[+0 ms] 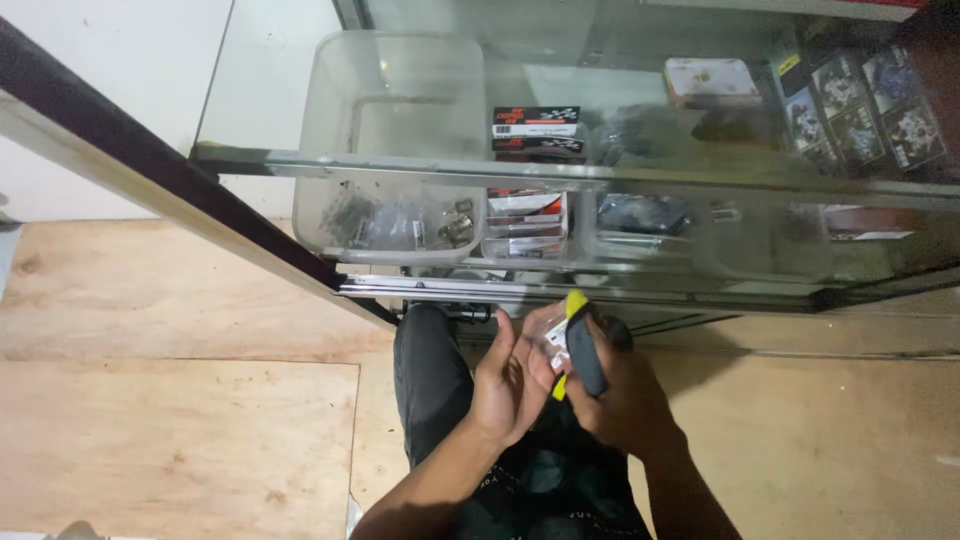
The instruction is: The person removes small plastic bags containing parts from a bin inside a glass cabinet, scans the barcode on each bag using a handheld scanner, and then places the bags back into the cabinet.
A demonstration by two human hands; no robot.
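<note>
Two hands meet below the glass cabinet (600,170): the right hand (625,400) grips a black-and-yellow tool (583,350), the left hand (508,385) pinches a small clear packet (555,338) beside it. I think the thin packet may slip to the wooden floor (180,400) if this pinch loosens.

We count two hands (515,385), one black-and-yellow tool (584,350), one small clear packet (556,338), one clear plastic bin (395,140) and one glass display case (700,170).
</note>
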